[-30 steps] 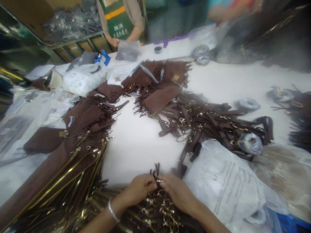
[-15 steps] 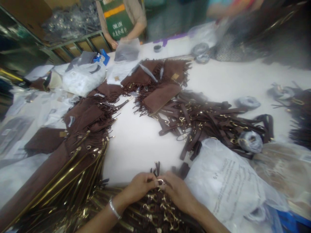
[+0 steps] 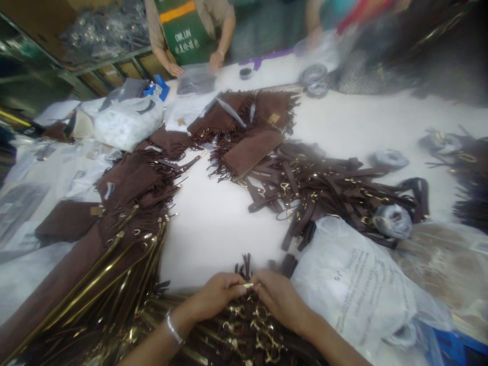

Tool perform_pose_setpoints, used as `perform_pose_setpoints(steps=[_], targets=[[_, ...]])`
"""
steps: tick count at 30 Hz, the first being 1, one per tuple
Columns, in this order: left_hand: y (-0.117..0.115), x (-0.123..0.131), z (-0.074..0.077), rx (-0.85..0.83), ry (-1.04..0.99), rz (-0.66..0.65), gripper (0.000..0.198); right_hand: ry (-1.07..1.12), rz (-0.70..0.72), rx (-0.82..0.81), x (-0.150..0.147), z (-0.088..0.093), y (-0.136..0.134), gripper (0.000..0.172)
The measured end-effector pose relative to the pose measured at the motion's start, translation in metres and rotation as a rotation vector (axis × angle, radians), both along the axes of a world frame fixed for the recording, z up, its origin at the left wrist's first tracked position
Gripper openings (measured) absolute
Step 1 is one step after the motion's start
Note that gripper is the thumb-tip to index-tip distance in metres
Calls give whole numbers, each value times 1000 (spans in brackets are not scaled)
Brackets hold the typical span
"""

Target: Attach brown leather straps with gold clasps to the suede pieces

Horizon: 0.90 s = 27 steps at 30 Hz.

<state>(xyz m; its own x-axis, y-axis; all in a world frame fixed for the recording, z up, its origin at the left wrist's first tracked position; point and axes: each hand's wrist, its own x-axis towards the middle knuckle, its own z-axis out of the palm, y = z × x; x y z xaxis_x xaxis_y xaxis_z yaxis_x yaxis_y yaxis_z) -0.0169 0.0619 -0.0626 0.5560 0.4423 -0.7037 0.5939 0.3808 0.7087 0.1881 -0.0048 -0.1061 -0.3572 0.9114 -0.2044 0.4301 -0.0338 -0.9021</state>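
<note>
At the near edge of the table my left hand (image 3: 223, 295) and my right hand (image 3: 275, 295) meet, both closed in a pinch. Between their fingertips shows a small gold metal fitting (image 3: 248, 285); its exact kind is too blurred to tell. Just beyond the fingers, thin dark brown strap ends (image 3: 246, 262) stick up. Below my hands lie several gold hooks (image 3: 263, 328) on dark brown straps. To the left, long brown pieces with gold zippers (image 3: 114, 267) spread under and beside my left forearm.
Brown fringed bags (image 3: 253, 150) and a heap of straps with gold hooks (image 3: 324, 190) lie ahead. A white plastic bag (image 3: 354, 284) sits close to my right forearm. Across the white table (image 3: 213, 218), a person in a green apron (image 3: 186, 40) handles a clear bag (image 3: 196, 80).
The gold fitting has turned between my fingers, from a visible ring to a flatter piece. Across the table, the person's hands have moved apart and the clear bag lies flatter.
</note>
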Motion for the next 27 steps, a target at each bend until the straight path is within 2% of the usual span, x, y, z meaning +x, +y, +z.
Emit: perform_pose_setpoints(steps=[6, 12, 16, 22, 27], targets=[[0, -5, -6, -98, -66, 78, 34, -16, 89, 80, 2, -6, -7, 17], [3, -6, -2, -114, -80, 33, 28, 64, 14, 64, 6, -2, -14, 19], [6, -5, 1, -123, -96, 18, 29, 28, 37, 86, 5, -8, -16, 20], [4, -4, -5, -156, -59, 122, 32, -76, 103, 172, -1, -26, -19, 23], [0, -3, -9, -196, -42, 183, 34, -134, 148, 218, -2, -28, -23, 16]])
